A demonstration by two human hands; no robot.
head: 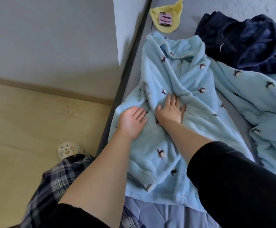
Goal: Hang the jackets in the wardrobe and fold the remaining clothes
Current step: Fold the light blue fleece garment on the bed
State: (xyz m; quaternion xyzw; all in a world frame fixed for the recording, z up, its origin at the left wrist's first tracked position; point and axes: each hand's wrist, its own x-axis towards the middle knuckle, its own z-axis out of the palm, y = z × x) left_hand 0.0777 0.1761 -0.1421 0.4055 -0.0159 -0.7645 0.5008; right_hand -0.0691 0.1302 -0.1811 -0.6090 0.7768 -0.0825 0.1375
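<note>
Bed [242,102]: navy garment [249,45], phone [165,19] on yellow cloth [175,10] beyond robe [175,76].

Head view, steeply down, near bed [242,111]

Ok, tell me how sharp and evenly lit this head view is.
Head view: soft, even daylight, no glare; wide-angle bending of the bed edge; the plaid trouser leg is motion-blurred at the lower left; both the left hand and right hand on the light blue fleece top are fairly sharp.
</note>
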